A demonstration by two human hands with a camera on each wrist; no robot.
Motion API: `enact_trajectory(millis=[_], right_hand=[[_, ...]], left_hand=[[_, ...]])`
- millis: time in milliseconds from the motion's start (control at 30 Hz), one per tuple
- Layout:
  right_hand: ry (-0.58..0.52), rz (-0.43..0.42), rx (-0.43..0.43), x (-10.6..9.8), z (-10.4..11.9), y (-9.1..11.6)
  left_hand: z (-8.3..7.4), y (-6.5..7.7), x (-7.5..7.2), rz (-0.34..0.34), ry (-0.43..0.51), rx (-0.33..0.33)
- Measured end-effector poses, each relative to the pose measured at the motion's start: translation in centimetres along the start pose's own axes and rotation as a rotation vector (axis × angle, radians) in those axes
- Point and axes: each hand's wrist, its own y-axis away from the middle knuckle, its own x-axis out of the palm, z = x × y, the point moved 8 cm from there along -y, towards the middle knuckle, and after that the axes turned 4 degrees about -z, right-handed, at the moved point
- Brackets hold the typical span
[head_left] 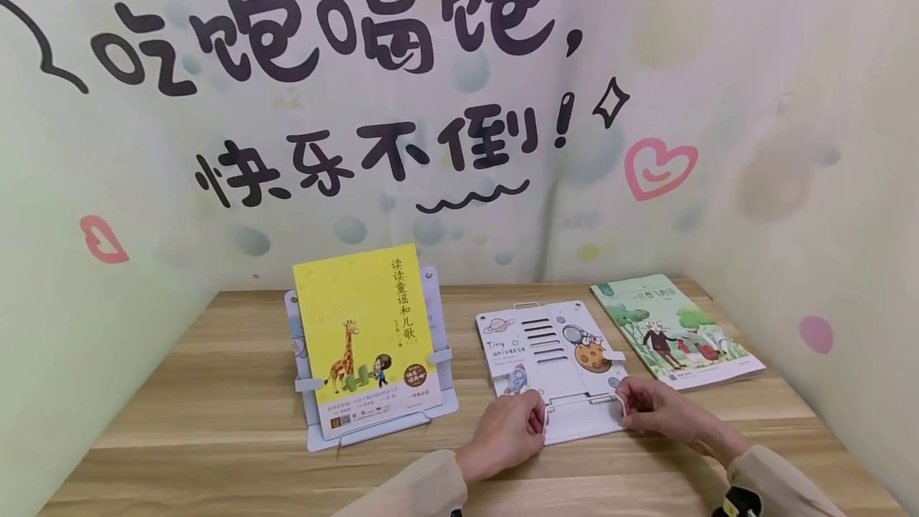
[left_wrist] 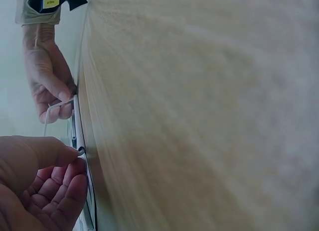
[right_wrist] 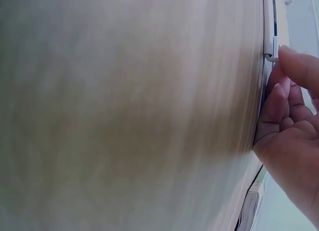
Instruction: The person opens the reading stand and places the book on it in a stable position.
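Observation:
A white book stand (head_left: 543,369) printed with planets and "Tiny universe" lies low on the wooden table. At its front left corner, my left hand (head_left: 508,429) pinches the end of a thin white wire bracket (left_wrist: 81,151) between thumb and index finger. My right hand (head_left: 664,413) pinches the same bracket at the front right corner. In the right wrist view the wire end (right_wrist: 271,57) meets the thumb and fingertip of the right hand (right_wrist: 294,96). The left hand's other fingers (left_wrist: 55,191) are loosely curled below the pinch.
On the left, a yellow book (head_left: 366,333) leans on a second, pale stand (head_left: 438,317) with side clips. A green picture book (head_left: 675,329) lies flat at the right, close by the white stand. A wall with large black lettering (head_left: 395,142) rises behind the table (head_left: 237,453).

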Motion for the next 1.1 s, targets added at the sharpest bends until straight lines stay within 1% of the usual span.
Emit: enact_trajectory(millis=[167,300,533,600,767,833,933,1033,1100], right_hand=[[-0.005,0.007,-0.020,0.0,0.1,-0.1],[-0.006,0.013,-0.001,-0.1,-0.2,-0.1],[-0.028,0.064,-0.006,0.0,-0.3,-0.1],[-0.024,0.079,0.001,0.1,-0.3,0.0],[-0.007,0.087,-0.018,0.1,0.0,0.1],[-0.010,0.083,-0.026,0.2,0.1,0.2],[-0.015,0.077,-0.016,0.2,0.0,0.3],[-0.015,0.076,-0.009,0.2,-0.1,0.4],[-0.013,0.083,-0.016,0.2,-0.1,0.4]], left_hand=[[-0.5,0.0,-0.2,-0.022,-0.053,0.047],[-1.0,0.0,-0.3,-0.034,-0.097,0.094],[-1.7,0.2,-0.1,-0.027,-0.176,0.159],[-2.1,0.3,0.1,-0.022,-0.214,0.188],[-2.7,0.5,0.1,-0.030,-0.283,0.247],[-2.7,0.5,0.1,-0.029,-0.280,0.244],[-2.5,0.5,0.1,-0.016,-0.267,0.231],[-2.3,0.4,0.2,0.005,-0.239,0.221],[-2.1,0.4,0.3,0.031,-0.201,0.218]])
